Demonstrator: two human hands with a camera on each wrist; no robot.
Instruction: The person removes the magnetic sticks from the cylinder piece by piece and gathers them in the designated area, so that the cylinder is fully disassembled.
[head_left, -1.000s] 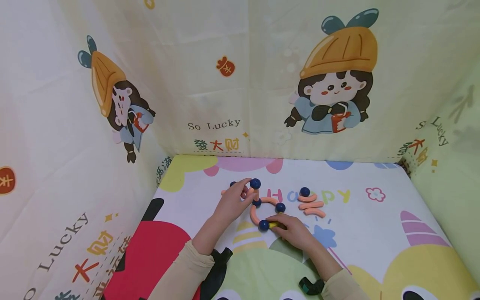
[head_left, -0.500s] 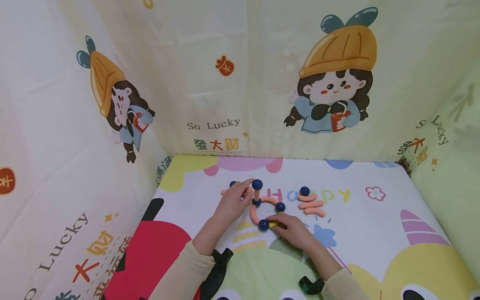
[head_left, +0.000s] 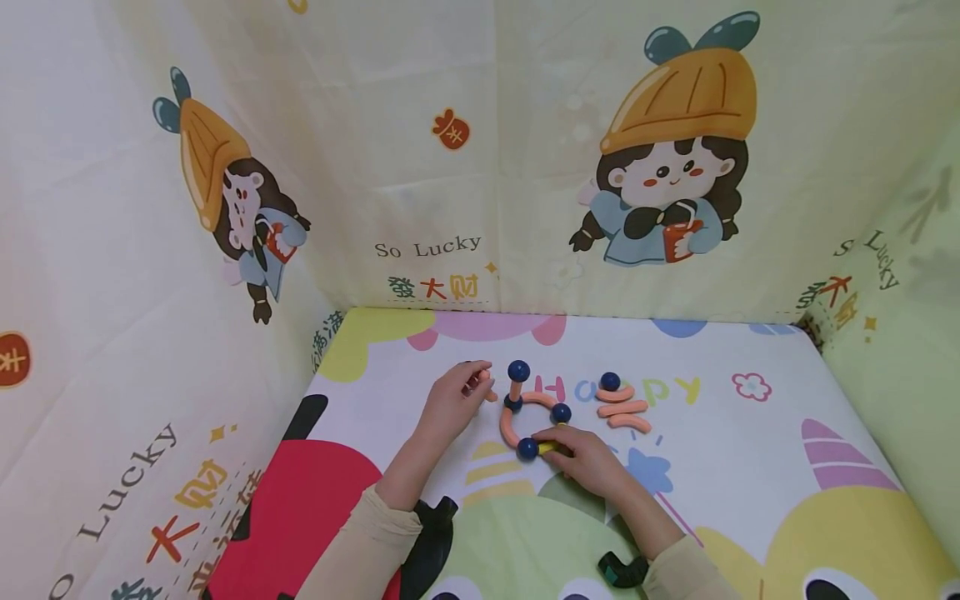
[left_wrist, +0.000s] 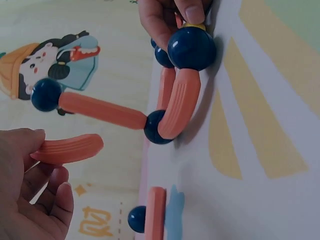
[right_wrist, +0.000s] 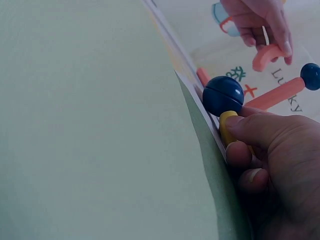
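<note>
A ring of curved salmon magnetic rods and navy balls lies on the table, with one yellow rod [right_wrist: 228, 125] at its near right side. My right hand [head_left: 588, 462] pinches that yellow rod beside the near navy ball [head_left: 528, 449]. From the ring's far left ball rises a straight salmon rod [left_wrist: 102, 110], topped by another navy ball [head_left: 519, 371]. My left hand [head_left: 450, 404] is to the left of this upright rod, apart from it. Between thumb and fingers it holds a loose curved salmon rod [left_wrist: 70, 149], raised off the table.
Right of the ring lie several loose curved salmon rods [head_left: 622, 410] with a navy ball [head_left: 610, 382] behind them. In the left wrist view, another navy ball [left_wrist: 137, 219] sits against a salmon rod [left_wrist: 156, 212]. Printed cloth walls [head_left: 540, 208] stand behind and at both sides.
My left hand has drawn back to the left, away from the upright rod, which now stands unheld with its ball slightly farther right. The right hand has stayed on the yellow rod.
</note>
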